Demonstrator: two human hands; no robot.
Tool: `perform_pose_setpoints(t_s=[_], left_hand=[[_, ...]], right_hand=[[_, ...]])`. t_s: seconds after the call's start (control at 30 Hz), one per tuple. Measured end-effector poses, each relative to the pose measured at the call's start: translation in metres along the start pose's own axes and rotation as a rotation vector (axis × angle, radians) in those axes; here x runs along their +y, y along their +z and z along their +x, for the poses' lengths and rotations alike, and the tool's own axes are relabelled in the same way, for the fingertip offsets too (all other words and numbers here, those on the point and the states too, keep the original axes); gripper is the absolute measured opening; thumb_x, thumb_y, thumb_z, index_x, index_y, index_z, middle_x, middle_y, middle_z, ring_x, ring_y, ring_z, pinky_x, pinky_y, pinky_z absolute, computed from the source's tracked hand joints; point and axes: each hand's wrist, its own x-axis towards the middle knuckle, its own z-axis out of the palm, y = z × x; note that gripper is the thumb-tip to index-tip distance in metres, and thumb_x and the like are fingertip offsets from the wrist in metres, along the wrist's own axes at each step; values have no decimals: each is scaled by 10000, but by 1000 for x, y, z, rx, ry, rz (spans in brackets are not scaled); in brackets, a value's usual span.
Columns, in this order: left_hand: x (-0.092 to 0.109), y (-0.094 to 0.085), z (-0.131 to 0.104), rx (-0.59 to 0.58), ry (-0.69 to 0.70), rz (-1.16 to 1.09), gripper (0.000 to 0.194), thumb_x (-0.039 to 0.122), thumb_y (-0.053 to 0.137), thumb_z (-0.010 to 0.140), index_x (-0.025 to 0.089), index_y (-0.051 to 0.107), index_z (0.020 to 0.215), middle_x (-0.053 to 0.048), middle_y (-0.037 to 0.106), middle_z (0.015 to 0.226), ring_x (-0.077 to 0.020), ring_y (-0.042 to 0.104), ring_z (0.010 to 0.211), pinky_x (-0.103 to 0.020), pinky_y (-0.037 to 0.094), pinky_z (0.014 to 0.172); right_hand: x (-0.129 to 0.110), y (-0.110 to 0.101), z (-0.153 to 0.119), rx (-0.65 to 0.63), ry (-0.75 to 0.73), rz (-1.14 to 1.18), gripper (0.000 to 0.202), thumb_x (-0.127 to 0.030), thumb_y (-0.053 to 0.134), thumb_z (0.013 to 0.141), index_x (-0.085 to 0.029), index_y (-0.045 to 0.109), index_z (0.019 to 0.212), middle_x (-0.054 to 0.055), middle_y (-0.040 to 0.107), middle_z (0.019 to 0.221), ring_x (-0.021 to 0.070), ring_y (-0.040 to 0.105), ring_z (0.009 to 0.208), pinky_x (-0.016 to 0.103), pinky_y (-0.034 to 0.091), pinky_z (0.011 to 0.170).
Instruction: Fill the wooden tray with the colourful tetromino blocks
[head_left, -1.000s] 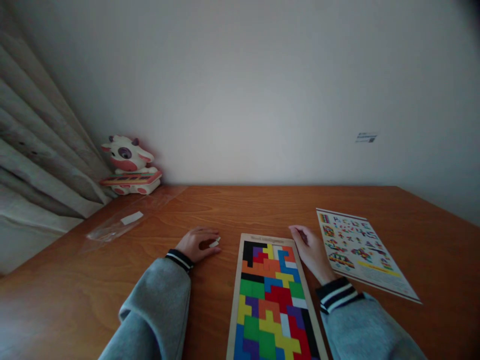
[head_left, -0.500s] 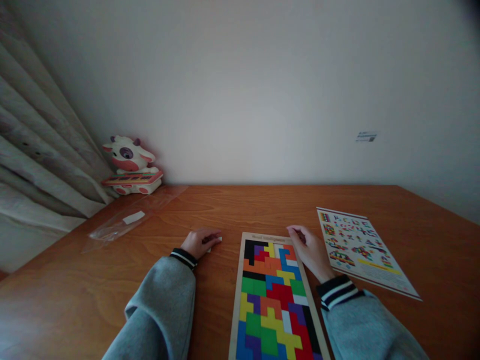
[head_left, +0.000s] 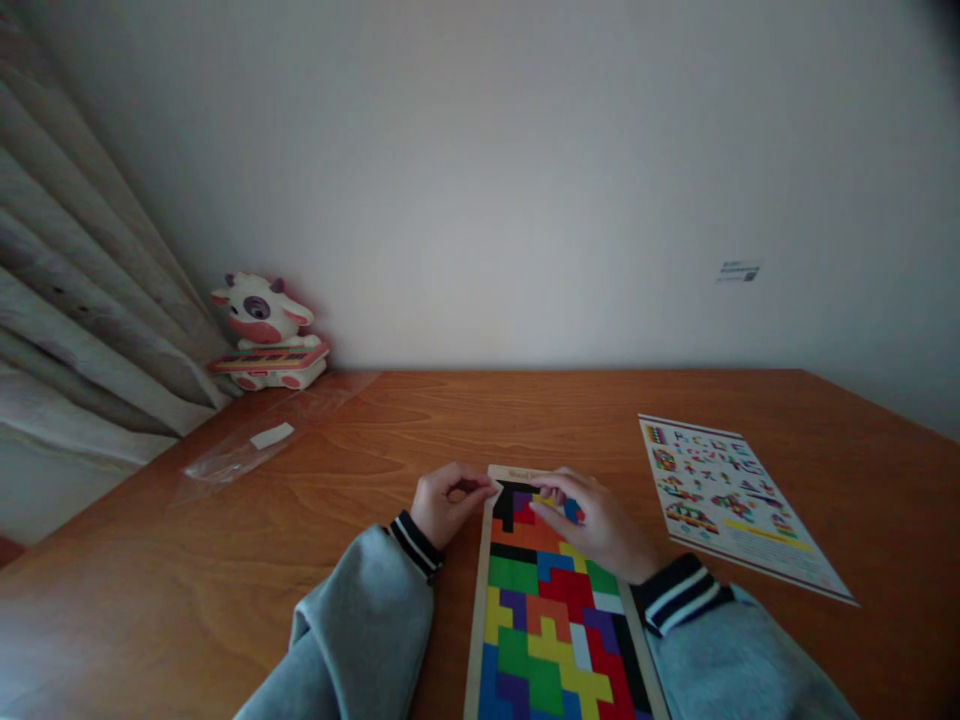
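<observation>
A wooden tray puzzle lies in front of me, filled with flat coloured blocks in red, green, yellow, blue, orange, purple, black and white. At its top left corner my left hand pinches a small white puzzle piece between thumb and fingers. My right hand hovers over the tray's upper right part, thumb and forefinger apart, with nothing visible between them. It hides several blocks and part of the lettering on the top rim.
To the right lies a printed sheet with coloured pictures. A clear plastic bag rests at the left. Behind it a toy cow with a keyboard stands by the curtain. A small label is on the wall.
My left hand has moved right with the white puzzle piece, from the bare table to the tray's corner. My right hand has shifted left from the tray's right edge to over the blocks.
</observation>
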Motion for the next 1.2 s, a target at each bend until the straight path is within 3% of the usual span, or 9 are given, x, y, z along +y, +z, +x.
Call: perform_pose_setpoints(t_s=[0.1, 0.2, 0.27, 0.37, 0.43, 0.6, 0.77, 1.0, 1.2], left_hand=[[20, 19, -6, -55, 61, -66, 170, 334, 747, 818, 169, 706, 824, -40, 730, 770, -143, 690, 681, -233, 570, 646], [26, 24, -7, -100, 81, -99, 176, 335, 711, 853, 160, 696, 854, -48, 727, 788, -143, 691, 693, -232, 574, 651], [22, 17, -4, -150, 147, -1, 163, 328, 660, 895, 170, 699, 903, -61, 731, 862, -153, 696, 777, -250, 580, 717], [8, -9, 5, -283, 345, 291, 167, 289, 571, 945, 208, 714, 973, -65, 733, 966, -169, 679, 894, -295, 559, 835], [-4, -33, 9, -288, 387, 448, 200, 275, 534, 954, 209, 722, 971, -73, 733, 948, -180, 672, 876, -322, 550, 837], [-36, -87, 4, -339, 252, 651, 223, 332, 527, 947, 232, 723, 983, -75, 712, 1005, -203, 641, 943, -358, 519, 892], [-55, -111, -6, -261, 120, 783, 399, 479, 604, 879, 211, 645, 1171, -108, 638, 1203, -265, 580, 1102, -443, 447, 1005], [-44, -96, -2, -278, 90, 884, 344, 489, 504, 926, 179, 620, 832, -81, 639, 853, -226, 590, 813, -373, 491, 801], [-28, -73, -3, -292, 5, 1103, 461, 478, 338, 993, 182, 583, 738, -80, 620, 740, -232, 612, 746, -347, 467, 706]], right_hand=[[-15, 9, -1, -62, 0, 111, 349, -408, 672, 863, -269, 650, 1182, 66, 704, 1159, 226, 651, 1050, 382, 514, 928], [-20, 12, 1, -71, 94, 196, 265, -425, 644, 879, -247, 696, 1068, 48, 745, 1008, 199, 684, 890, 336, 543, 814], [-16, 9, 2, -55, 174, 211, 253, -449, 640, 872, -235, 713, 985, 37, 751, 920, 186, 676, 786, 313, 540, 731], [2, -2, 2, 31, 300, 236, 302, -485, 591, 887, -222, 715, 970, 46, 754, 913, 195, 682, 800, 317, 534, 734], [17, -10, 0, 103, 392, 237, 325, -494, 572, 888, -210, 709, 967, 60, 755, 942, 212, 692, 848, 337, 533, 777], [35, -18, -7, 102, 470, 161, 323, -504, 584, 863, -206, 710, 861, 62, 752, 836, 228, 688, 753, 341, 528, 675], [40, -6, -7, 134, 389, 23, 243, -438, 618, 833, -214, 697, 779, 73, 698, 857, 231, 662, 807, 371, 524, 747], [51, 6, -6, 208, 360, -86, 177, -363, 649, 818, -209, 666, 905, 82, 642, 951, 240, 635, 908, 408, 508, 852], [44, 6, -6, 227, 353, -87, 198, -379, 572, 879, -205, 659, 913, 79, 656, 939, 225, 641, 888, 382, 510, 830]])
